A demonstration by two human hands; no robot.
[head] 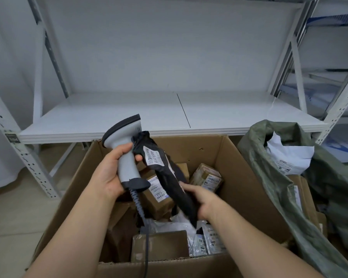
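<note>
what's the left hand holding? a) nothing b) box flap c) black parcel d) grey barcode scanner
D: the left hand grips the grey barcode scanner by its handle, while the right hand holds the black parcel.

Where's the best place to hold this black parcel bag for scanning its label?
Grip the lower end of the black parcel bag, from the right, as the right hand does. It is long, soft and tilted, with its white label near the upper end; a low grip likely keeps that clear for the scanner in the left hand.
</note>
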